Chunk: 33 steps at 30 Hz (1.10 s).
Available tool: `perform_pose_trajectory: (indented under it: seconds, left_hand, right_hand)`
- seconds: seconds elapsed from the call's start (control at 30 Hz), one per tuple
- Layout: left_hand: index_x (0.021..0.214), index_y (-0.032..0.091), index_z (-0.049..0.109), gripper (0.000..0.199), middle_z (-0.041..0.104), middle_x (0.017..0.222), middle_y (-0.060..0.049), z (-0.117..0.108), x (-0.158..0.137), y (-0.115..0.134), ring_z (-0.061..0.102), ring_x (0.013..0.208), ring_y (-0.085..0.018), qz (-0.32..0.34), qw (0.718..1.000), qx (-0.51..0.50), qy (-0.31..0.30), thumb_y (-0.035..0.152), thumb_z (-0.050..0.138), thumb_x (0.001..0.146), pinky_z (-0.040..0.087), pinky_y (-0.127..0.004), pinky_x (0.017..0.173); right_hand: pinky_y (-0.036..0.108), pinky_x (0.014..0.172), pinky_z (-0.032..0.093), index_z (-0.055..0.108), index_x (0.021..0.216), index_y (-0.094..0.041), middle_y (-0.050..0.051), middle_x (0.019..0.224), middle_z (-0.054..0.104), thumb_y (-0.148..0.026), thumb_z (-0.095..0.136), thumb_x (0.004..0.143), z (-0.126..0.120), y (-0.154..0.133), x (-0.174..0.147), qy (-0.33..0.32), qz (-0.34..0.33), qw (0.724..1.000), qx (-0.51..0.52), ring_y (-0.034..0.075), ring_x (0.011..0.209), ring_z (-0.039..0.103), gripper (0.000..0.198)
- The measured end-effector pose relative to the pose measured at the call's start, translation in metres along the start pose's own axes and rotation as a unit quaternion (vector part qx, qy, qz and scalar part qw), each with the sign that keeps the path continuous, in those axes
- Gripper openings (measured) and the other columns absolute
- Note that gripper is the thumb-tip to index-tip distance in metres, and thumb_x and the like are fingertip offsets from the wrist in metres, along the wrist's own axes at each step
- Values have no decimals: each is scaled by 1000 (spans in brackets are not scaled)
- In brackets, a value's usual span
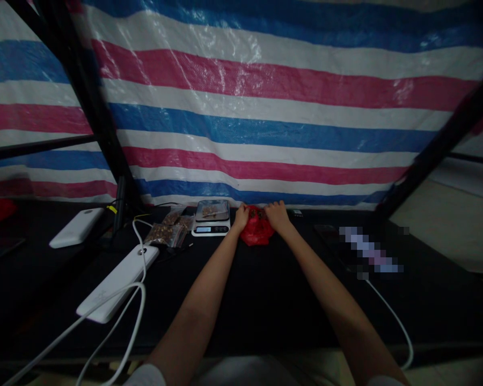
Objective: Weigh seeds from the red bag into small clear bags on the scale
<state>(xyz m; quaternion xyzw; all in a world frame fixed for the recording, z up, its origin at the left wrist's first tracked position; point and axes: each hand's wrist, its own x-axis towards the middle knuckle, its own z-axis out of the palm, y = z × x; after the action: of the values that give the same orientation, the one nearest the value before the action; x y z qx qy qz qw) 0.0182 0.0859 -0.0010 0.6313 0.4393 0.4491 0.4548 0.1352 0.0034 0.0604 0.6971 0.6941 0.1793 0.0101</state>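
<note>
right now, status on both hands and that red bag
Left hand and right hand both gripping red bag. Bag on black table. Scale just left, apart.

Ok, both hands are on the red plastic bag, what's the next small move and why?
Probably spread the crumpled red plastic bag open: the left hand and right hand grip its two sides, and the small white digital scale stands just left.

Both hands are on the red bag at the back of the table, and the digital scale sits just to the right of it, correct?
Not quite. In the head view the left hand and right hand are both on the red bag at the back of the table, but the digital scale sits just to the left of it, not the right.
</note>
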Motion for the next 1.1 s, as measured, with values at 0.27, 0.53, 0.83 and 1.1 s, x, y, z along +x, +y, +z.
perform_pose_trajectory:
  seconds: [0.27, 0.53, 0.83, 1.1]
  left_hand:
    - [73, 16, 51, 11, 56, 61, 2, 4, 0, -3, 56, 62, -12, -69, 971, -227, -27, 25, 46, 74, 46, -24, 66]
    - [68, 14, 55, 21, 58, 58, 1, 2, -4, 2, 55, 56, -11, -97, 934, -341, -45, 33, 59, 62, 45, -23, 61]
    - [68, 13, 57, 19, 61, 59, 0, 0, -9, 10, 55, 51, -10, -119, 914, -384, -60, 30, 62, 60, 44, -23, 58]
    - [71, 13, 57, 19, 61, 59, 1, 0, -12, 12, 55, 51, -9, -109, 911, -390, -77, 28, 64, 62, 44, -22, 58]
  right_hand:
    - [41, 83, 26, 58, 105, -19, 14, 103, 62, -23, 42, 83, 10, 7, 2, -5, 5, 1000, 29, 27, 95, 55, 28]
    - [41, 83, 30, 57, 107, -24, 9, 104, 64, -29, 51, 79, 14, 10, 4, 0, 9, 997, 83, 27, 97, 56, 29]
    - [34, 82, 38, 58, 107, -29, 1, 105, 65, -37, 58, 74, 27, 21, 8, -19, 28, 982, 183, 22, 99, 56, 34]
    - [32, 81, 42, 59, 107, -27, -1, 106, 65, -35, 59, 73, 42, 31, 11, -40, 43, 959, 278, 20, 98, 58, 35]
